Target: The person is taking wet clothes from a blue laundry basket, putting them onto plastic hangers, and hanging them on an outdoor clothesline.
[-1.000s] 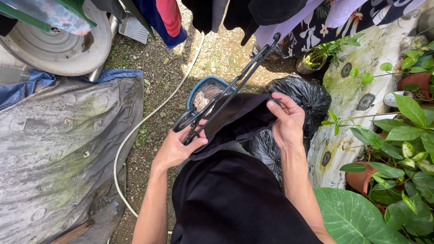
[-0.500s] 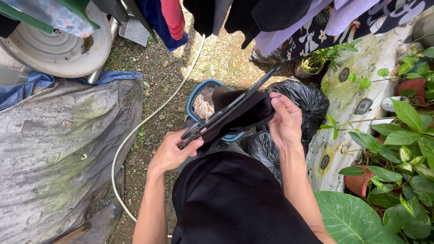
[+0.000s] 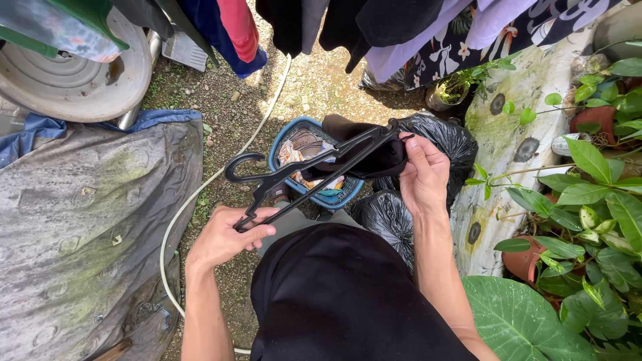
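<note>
Left hand [image 3: 224,237]: I see it curled shut around the lower end of a black plastic hanger [image 3: 301,175], which slants up to the right.
Right hand [image 3: 422,175]: fingers pinched on a dark garment [image 3: 374,157] at the hanger's upper end; thumb and fingertips press the cloth against the bar.
Garment: dark, bunched and folded over the far arm of the hanger, held above a blue basket [image 3: 314,167].
To the left: a grey tarp [image 3: 87,220], a round metal basin [image 3: 80,73] and a white hose [image 3: 200,194] on gravel.
Behind the hands: black plastic bags [image 3: 445,137] just beside the basket.
Above: hung clothes [image 3: 401,33] along the top.
To the right: potted green plants [image 3: 595,194].
</note>
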